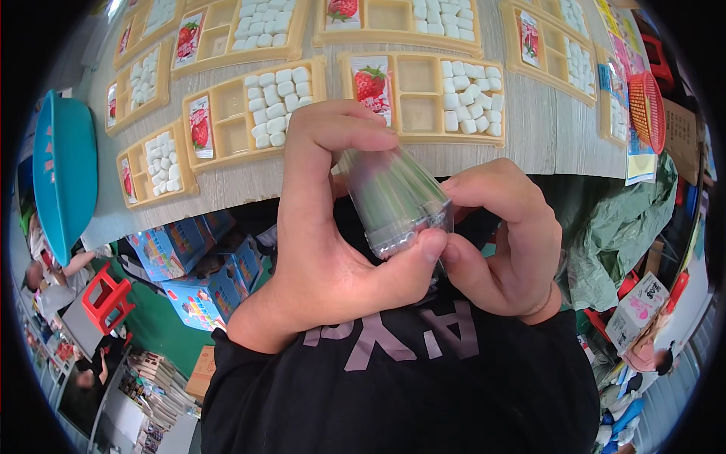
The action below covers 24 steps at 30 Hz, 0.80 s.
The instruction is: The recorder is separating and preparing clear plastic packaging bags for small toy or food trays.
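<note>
A clear plastic pack of thin green sticks (397, 189), slightly reddish towards its far end, is tilted in front of my chest. My left hand (325, 219) wraps round it, fingers at the far end and thumb pressed on the near end. At the pack's near right corner, my right hand (507, 234) has its thumb and curled index finger closed on the clear wrapper. Just beyond my hands stands a cream tray (420, 102) holding white marshmallow-like pieces (473, 98) and a strawberry-printed sachet (371, 85); its two middle compartments hold nothing.
Several similar cream trays (231, 130) stand on the grey wood-look table (522, 129). A turquoise basin (72, 174) is at the left edge, a red-and-yellow basket (645, 113) at the right. Below are blue boxes (200, 299), a red stool (106, 299) and a green plastic bag (612, 242).
</note>
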Available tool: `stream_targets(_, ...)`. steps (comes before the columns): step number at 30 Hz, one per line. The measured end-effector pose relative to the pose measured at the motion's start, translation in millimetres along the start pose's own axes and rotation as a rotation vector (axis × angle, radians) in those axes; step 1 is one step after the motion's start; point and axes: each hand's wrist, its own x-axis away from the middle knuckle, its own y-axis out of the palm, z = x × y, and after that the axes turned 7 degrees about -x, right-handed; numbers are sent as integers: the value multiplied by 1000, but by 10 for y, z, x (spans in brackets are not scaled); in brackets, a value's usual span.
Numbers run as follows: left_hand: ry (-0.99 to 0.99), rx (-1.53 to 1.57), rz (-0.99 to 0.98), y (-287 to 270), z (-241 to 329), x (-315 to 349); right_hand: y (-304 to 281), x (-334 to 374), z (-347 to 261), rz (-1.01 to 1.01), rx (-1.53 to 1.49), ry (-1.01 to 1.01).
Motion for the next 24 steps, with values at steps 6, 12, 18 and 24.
stream_targets(6,16,64,-18,69,-19,12,9,56,51,-1,-45,-17)
stream_targets(12,-37,97,-54,66,39,14,34,79,75,79,-82,-103)
stream_targets(18,-59,110,-17,77,67,41,61,32,99,63,-105,-133)
stream_targets(24,-130,169,16,39,81,62,72,37,36,77,1,-82)
